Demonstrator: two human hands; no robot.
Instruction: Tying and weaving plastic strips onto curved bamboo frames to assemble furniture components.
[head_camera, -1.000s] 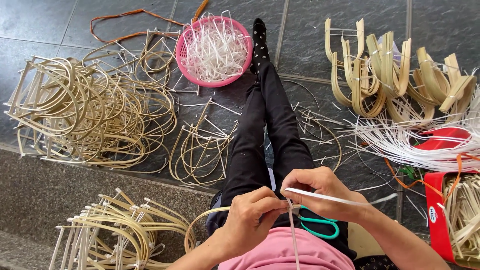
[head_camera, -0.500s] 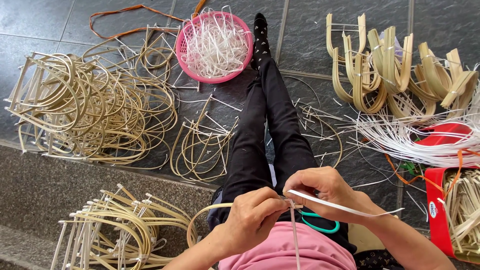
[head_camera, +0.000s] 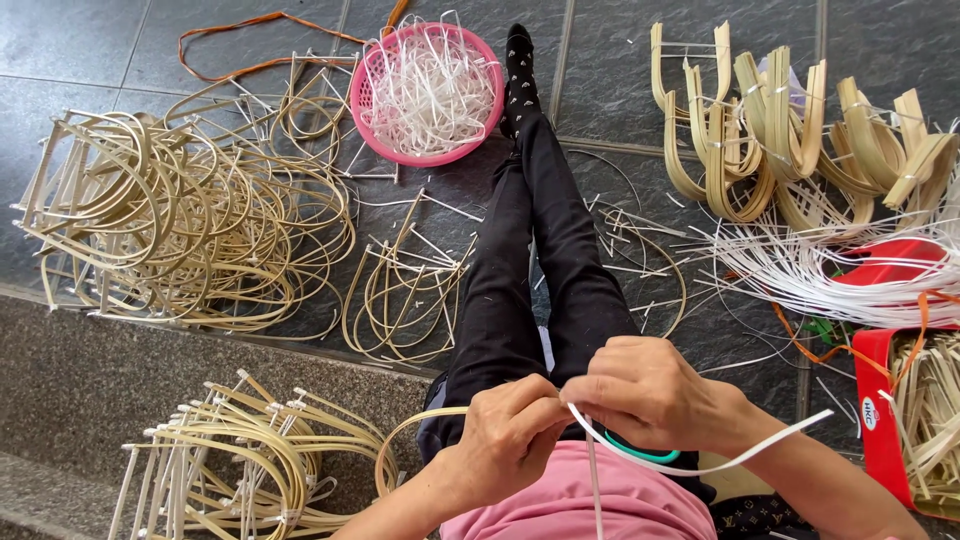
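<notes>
I sit with my legs in black trousers stretched out over dark floor tiles. My left hand (head_camera: 505, 440) and my right hand (head_camera: 650, 392) meet above my lap, fingertips pinched together on a white plastic strip (head_camera: 740, 458) that trails off to the right and also hangs down between my hands. A curved pale bamboo hoop (head_camera: 405, 440) arcs out from under my left hand. A teal loop (head_camera: 640, 453) peeks out beneath my right hand.
A pink basket (head_camera: 372, 120) of white strips stands by my foot. Piles of bent bamboo frames lie at left (head_camera: 170, 220), lower left (head_camera: 240, 460) and centre (head_camera: 400, 290). Wide bamboo bends (head_camera: 790, 140), loose white strips (head_camera: 810, 265) and a red container (head_camera: 880, 410) lie at right.
My hands have stayed together over my lap, working the strip. Its free end has swung from pointing up-right to sagging lower toward the right.
</notes>
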